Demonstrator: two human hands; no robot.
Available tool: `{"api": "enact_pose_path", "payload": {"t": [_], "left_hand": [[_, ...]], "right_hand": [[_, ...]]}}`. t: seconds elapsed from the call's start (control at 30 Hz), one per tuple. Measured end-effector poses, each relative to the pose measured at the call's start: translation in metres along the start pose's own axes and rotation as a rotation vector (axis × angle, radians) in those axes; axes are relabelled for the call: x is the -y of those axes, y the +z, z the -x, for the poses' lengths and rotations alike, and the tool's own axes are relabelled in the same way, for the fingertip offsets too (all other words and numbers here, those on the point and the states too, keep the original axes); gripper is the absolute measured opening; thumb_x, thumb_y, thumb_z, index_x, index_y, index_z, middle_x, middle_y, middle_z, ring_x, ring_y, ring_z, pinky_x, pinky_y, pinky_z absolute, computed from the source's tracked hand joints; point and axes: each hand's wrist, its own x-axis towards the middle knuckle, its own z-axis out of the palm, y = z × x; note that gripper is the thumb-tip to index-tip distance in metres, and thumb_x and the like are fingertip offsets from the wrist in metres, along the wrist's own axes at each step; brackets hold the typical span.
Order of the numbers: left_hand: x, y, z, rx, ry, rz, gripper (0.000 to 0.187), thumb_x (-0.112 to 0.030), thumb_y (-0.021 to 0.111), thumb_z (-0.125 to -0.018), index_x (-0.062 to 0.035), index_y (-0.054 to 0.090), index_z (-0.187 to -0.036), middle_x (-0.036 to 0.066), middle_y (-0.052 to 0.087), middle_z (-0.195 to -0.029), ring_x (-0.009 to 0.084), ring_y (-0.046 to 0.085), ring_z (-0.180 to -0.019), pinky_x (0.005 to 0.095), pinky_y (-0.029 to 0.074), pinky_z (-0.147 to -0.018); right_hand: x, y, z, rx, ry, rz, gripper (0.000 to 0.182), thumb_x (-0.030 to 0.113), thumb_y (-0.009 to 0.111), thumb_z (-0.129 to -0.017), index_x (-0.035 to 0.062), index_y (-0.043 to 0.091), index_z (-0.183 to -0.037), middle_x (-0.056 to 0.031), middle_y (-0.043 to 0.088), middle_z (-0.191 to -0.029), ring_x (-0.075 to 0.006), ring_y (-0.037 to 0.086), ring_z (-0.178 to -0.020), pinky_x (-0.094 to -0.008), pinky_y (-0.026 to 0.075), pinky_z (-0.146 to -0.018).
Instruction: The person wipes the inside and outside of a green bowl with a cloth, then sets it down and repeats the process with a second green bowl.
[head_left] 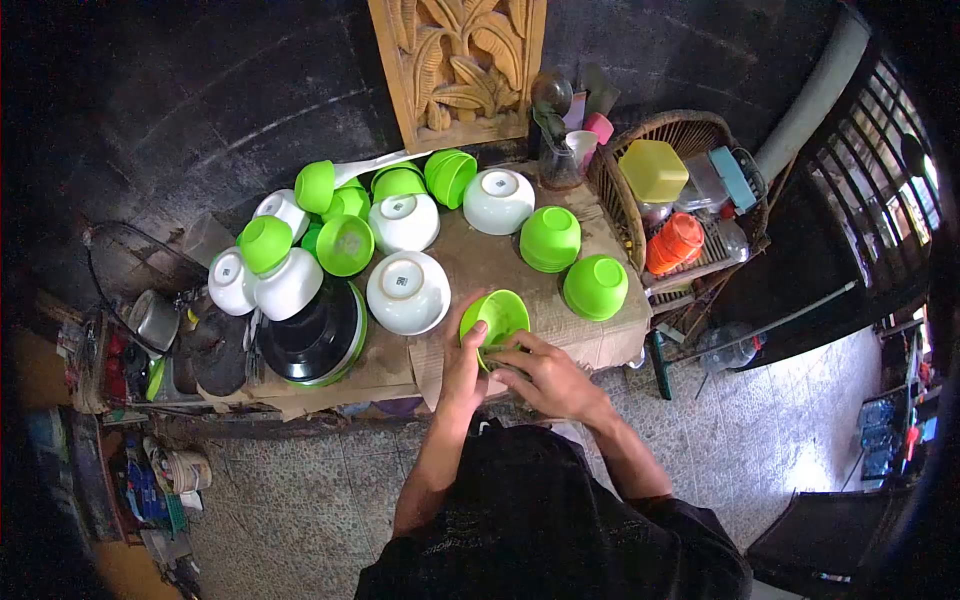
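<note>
A small green bowl (pixel 504 312) is tilted in front of me at the table's front edge, its inside turned up. My left hand (pixel 464 368) grips its left side, with the thumb over the rim. Fingers of my right hand (pixel 548 378) are bent at the bowl's near rim; whether they pinch a cloth or only the rim is too small to tell. Just past the hands, a white bowl (pixel 408 292) lies upside down on the left. Two upside-down green bowls (pixel 596 287) (pixel 550 239) sit on the right.
More white bowls (pixel 499 201) and green bowls (pixel 346 245) crowd the cardboard-covered table's back left. A black round container (pixel 312 335) stands at the left. A wicker shelf (pixel 620 190) with plastic tubs is at the right. A carved wooden panel (pixel 465 70) leans behind.
</note>
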Motion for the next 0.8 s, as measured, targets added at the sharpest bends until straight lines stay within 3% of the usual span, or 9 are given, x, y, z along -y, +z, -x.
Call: {"api": "enact_pose_path", "payload": {"t": [0.23,0.43,0.5,0.6,0.73,0.8], "left_hand": [[0.006,-0.008,-0.005,0.012,0.018,-0.037,0.054,-0.025,0.065,-0.095,-0.0029,0.053,-0.143,0.011,0.063,-0.132,0.0227,0.061,-0.122,0.0383,0.051,-0.104],[0.005,0.006,-0.002,0.011,-0.048,0.011,0.052,-0.025,0.063,-0.096,-0.0046,0.054,-0.142,0.012,0.062,-0.135,0.0228,0.06,-0.124,0.0397,0.049,-0.107],[0.01,0.008,-0.001,0.035,-0.056,0.019,0.05,-0.026,0.061,-0.098,-0.0046,0.055,-0.142,0.011,0.061,-0.136,0.0225,0.059,-0.126,0.0392,0.049,-0.107],[0.006,0.014,0.003,0.068,-0.123,0.085,0.05,-0.029,0.06,-0.098,-0.0037,0.056,-0.141,0.011,0.061,-0.135,0.0219,0.058,-0.125,0.0388,0.048,-0.108],[0.006,0.004,-0.001,-0.011,-0.109,0.094,0.049,-0.029,0.062,-0.097,-0.0025,0.058,-0.138,0.011,0.062,-0.133,0.0216,0.059,-0.124,0.0379,0.047,-0.108],[0.004,0.0,-0.005,-0.06,-0.028,-0.062,0.048,-0.028,0.065,-0.096,-0.0021,0.059,-0.137,0.011,0.063,-0.132,0.0209,0.059,-0.123,0.0367,0.047,-0.106]], "right_hand": [[-0.026,-0.009,-0.003,-0.084,-0.052,0.333,0.022,0.021,0.071,-0.092,0.0135,0.077,-0.112,-0.0112,0.067,-0.11,-0.0311,0.07,-0.096,-0.0418,0.059,-0.079],[-0.028,-0.01,-0.017,-0.379,-0.165,0.596,0.03,0.013,0.071,-0.079,0.0127,0.078,-0.108,-0.0074,0.067,-0.11,-0.0242,0.067,-0.095,-0.0368,0.057,-0.076],[-0.025,-0.012,-0.018,-0.464,-0.315,0.629,0.034,0.013,0.069,-0.076,0.0128,0.077,-0.109,-0.0045,0.066,-0.11,-0.0215,0.063,-0.091,-0.0347,0.055,-0.074],[-0.025,-0.017,-0.018,-0.423,-0.454,0.662,0.037,0.014,0.068,-0.076,0.0145,0.077,-0.112,-0.0025,0.066,-0.11,-0.0201,0.062,-0.09,-0.0346,0.054,-0.073],[-0.036,-0.013,-0.02,-0.432,-0.36,0.677,0.037,0.015,0.069,-0.075,0.0148,0.077,-0.112,-0.0021,0.066,-0.112,-0.0205,0.062,-0.091,-0.035,0.054,-0.074],[-0.039,-0.004,-0.017,-0.409,-0.197,0.633,0.032,0.016,0.071,-0.079,0.0146,0.077,-0.111,-0.0045,0.068,-0.112,-0.0235,0.065,-0.089,-0.0378,0.056,-0.072]]}}
